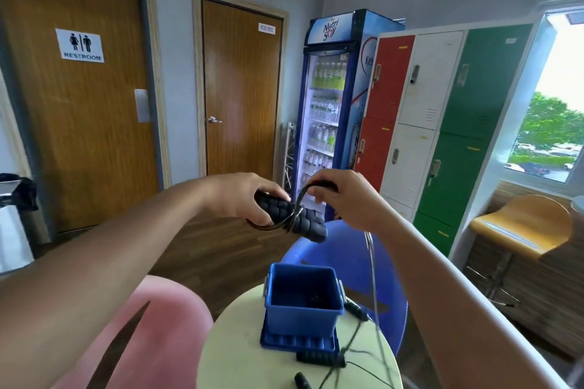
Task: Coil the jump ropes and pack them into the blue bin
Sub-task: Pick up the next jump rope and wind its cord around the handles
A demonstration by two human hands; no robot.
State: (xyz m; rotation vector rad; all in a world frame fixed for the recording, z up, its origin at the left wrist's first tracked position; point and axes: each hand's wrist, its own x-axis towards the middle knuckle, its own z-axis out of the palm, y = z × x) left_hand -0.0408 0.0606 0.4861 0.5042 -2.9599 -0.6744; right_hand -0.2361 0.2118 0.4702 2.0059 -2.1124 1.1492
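My left hand [243, 197] grips the two black foam handles [303, 219] of a jump rope, held together at chest height above the table. My right hand [350, 199] pinches the rope's thin cord [303, 191] and holds it looped around the handles; the rest of the cord [373, 262] hangs down toward the table. The blue bin [301, 314] stands open on its blue lid [297, 343] on the round pale table [240, 357]; something dark lies inside it. More black jump rope handles [319, 357] and cords lie loose on the table, in front of and to the right of the bin.
A pink chair [151, 325] stands at the table's left and a blue chair [354, 256] behind it. Beyond are two wooden doors, a drinks fridge [331, 110], coloured lockers [442, 123] and an orange stool [521, 227] by a counter.
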